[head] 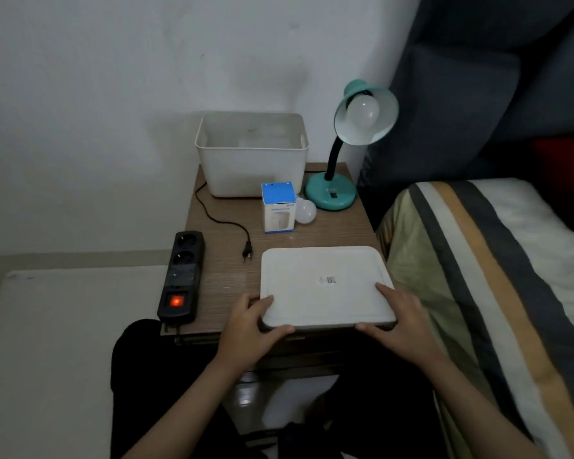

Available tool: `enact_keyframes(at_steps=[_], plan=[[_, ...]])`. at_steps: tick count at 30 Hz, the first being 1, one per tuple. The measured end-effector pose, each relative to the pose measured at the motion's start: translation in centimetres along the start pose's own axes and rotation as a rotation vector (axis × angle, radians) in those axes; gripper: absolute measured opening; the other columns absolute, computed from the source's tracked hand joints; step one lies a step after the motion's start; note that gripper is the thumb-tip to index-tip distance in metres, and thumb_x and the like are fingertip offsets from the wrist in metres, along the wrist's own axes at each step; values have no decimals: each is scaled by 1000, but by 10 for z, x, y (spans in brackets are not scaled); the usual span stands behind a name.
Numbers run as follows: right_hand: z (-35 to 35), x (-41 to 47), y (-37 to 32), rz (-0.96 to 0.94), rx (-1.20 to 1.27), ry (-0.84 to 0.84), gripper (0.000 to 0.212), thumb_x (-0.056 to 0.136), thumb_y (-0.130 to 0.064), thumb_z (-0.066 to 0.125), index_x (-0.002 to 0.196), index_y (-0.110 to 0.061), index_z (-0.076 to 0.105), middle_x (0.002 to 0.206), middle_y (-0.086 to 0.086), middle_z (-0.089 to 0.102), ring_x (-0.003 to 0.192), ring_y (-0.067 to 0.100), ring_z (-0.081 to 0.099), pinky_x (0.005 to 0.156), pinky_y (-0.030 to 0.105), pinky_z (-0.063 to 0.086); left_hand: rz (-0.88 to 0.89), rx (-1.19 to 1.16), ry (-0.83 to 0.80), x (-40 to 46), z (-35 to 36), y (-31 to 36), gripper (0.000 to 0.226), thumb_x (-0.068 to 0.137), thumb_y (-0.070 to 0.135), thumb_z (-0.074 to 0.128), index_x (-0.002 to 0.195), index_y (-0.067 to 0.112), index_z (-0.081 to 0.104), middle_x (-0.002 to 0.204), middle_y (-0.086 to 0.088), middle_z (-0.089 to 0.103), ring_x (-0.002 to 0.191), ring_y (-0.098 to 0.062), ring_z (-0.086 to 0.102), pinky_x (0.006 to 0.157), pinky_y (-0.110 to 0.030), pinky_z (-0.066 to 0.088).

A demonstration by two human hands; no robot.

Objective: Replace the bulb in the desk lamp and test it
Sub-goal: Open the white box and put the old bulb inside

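On the table (212, 293): bin (251, 157) at the back, lamp (332, 193) to its right, box (278, 207) in front with spare bulb (305, 211) touching its right, plug (247, 252) left of lid (325, 286), power strip (181, 276) along the left edge.

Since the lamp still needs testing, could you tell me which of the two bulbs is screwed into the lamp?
The bulb inside the teal shade. The other bulb lies loose on the table, between the blue-and-white box and the lamp base.
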State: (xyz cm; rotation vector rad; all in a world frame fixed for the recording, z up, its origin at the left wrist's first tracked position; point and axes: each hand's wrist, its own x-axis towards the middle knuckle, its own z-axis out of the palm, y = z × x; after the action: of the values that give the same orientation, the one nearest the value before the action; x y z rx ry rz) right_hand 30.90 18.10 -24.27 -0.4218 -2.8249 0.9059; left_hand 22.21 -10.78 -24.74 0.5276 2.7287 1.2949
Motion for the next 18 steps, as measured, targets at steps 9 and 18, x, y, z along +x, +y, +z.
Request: enact_keyframes(at_steps=[9,18], plan=[[18,8,14,6,-67,-31,104,58,-88,47,142,-29,32,156,7,16,143,29,12,115,53,17,16,153,-22,7,10,-7,70,71,55,70,126,14,56,124,-7,48,119,-24,43,95,-33,44],[29,58,-38,-101,13,190,58,76,-50,69,120,-14,59,137,13,48,129,28,42,106,36,33,150,90,123,51,-25,14,54,83,35,66,130,16,47,129,-4,40,118,-12,44,95,-26,38]])
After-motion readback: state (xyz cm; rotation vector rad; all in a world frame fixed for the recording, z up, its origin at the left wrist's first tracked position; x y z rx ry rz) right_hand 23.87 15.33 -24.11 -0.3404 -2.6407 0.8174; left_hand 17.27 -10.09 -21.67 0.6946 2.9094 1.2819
